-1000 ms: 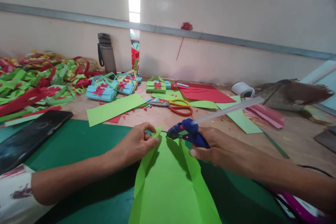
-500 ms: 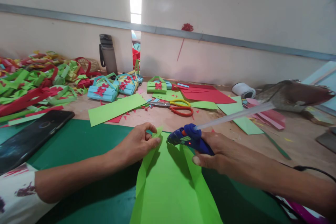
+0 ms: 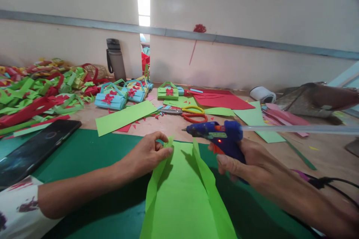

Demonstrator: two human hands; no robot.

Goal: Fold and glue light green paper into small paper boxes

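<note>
My left hand [image 3: 153, 153] pinches the far left corner of a light green sheet of paper [image 3: 183, 190], whose two long sides are folded up. In my right hand [image 3: 244, 164] is a blue hot glue gun [image 3: 224, 134] with its small red light lit and a clear glue stick [image 3: 280, 129] out of its back. The nozzle points left, above the far end of the sheet and apart from it. Under the paper lies a dark green mat [image 3: 112, 179].
Scissors [image 3: 193, 114] lie beyond the mat among paper scraps and a green strip [image 3: 126, 117]. Small paper bags [image 3: 110, 97] stand behind. At left are a phone [image 3: 39, 149], a heap of paper pieces [image 3: 56, 93] and a bottle [image 3: 116, 59]. A purse [image 3: 314, 99] sits at right.
My right hand has moved the glue gun right and up from the inside of the left fold, and its nozzle has levelled. My left hand keeps its pinch on the paper.
</note>
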